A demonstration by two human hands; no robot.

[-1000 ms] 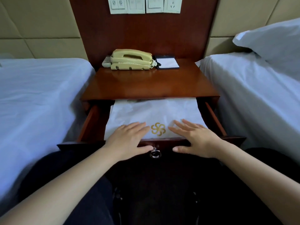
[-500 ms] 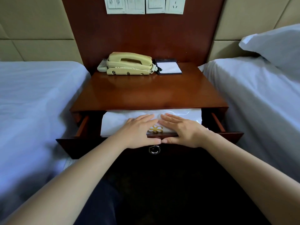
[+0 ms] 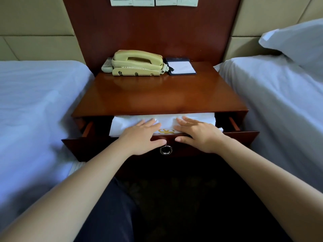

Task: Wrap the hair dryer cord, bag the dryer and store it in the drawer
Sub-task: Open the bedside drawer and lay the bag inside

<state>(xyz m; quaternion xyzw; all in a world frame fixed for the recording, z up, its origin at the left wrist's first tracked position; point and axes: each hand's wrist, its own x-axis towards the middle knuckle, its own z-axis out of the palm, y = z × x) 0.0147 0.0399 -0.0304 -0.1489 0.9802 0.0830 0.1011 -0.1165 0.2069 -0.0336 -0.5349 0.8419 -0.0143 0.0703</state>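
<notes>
Drawer [image 3: 83,149] slid further in, hands [image 3: 141,137] spread apart on bag [image 3: 125,124].

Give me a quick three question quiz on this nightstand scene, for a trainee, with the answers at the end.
1. True or false: the drawer stands partly open.
2. What do the left hand and right hand rest flat on? A) a white bag with a gold logo B) a towel C) a book
3. Fill in: on the nightstand, beside the telephone, lies a ____.
Key: 1 true; 2 A; 3 notepad.
</notes>
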